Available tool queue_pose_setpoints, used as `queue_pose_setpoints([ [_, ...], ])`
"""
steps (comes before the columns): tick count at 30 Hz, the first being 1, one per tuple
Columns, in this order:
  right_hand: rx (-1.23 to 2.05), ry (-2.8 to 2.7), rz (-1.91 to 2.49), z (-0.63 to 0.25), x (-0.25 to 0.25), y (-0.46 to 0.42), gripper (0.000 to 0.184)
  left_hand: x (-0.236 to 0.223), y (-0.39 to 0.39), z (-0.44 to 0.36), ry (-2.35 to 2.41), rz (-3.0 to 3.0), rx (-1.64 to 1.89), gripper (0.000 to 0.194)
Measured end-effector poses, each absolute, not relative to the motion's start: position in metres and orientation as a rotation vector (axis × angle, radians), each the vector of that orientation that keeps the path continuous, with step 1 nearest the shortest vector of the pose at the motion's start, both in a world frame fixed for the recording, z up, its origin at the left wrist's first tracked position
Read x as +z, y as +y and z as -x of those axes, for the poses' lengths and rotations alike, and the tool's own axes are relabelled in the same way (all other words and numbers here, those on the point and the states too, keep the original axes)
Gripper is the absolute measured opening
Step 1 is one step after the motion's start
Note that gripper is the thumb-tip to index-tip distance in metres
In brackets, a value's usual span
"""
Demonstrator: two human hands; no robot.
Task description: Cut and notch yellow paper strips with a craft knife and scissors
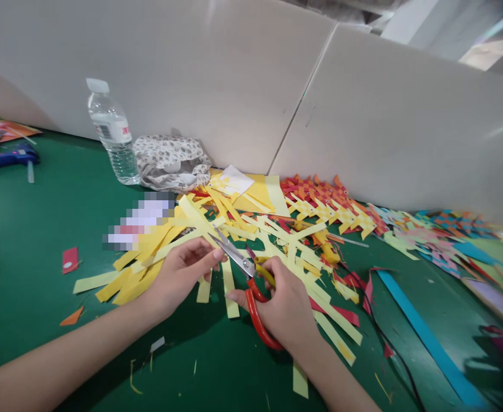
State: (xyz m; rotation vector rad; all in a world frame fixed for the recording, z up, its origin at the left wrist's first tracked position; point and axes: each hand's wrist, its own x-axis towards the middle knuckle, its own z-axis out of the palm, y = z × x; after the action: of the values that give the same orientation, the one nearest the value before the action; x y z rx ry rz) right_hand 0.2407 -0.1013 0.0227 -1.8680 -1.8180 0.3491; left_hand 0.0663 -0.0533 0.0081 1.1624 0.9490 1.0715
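Observation:
My right hand [283, 303] is closed on red-handled scissors [257, 315], whose metal blades point up and left, slightly apart. A small yellow piece [265, 273], its kind unclear, shows by the fingers of that hand. Close to the blade tips, my left hand [191, 266] has its thumb and fingers pinched together; whatever they hold is hidden. Under and around both hands lie pale yellow paper strips [230, 292], many crossing one another. Deeper yellow paper strips [133, 286] are heaped beside my left hand.
A water bottle [116, 143] and a patterned cloth pouch [171, 154] stand by the white partition [191, 74]. Woven paper fish shapes [328, 209] lie behind the strips. At right are a blue strip [427, 337] and a dark cord [388, 343]; a blue-handled tool [8, 159] lies far left.

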Motion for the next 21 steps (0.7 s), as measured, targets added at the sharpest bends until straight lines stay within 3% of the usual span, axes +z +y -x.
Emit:
queue_pose_setpoints([
  [4,0.407,-1.756,1.870,-0.241,0.022,-0.100,0.047,0.008,-0.054,-0.066,0.963,-1.169,1.078,0.020],
  [10,0.787,-1.480,1.769,-0.249,0.021,-0.094,0.039,0.011,-0.057,-0.067,0.914,-1.161,1.039,0.018],
  [17,0.760,-1.409,1.718,-0.247,0.022,-0.097,0.036,0.010,-0.060,-0.070,0.906,-1.164,0.955,0.016],
  [21,0.934,-1.322,1.578,-0.244,0.022,-0.096,0.035,0.012,-0.059,-0.070,0.862,-1.170,0.843,0.015],
])
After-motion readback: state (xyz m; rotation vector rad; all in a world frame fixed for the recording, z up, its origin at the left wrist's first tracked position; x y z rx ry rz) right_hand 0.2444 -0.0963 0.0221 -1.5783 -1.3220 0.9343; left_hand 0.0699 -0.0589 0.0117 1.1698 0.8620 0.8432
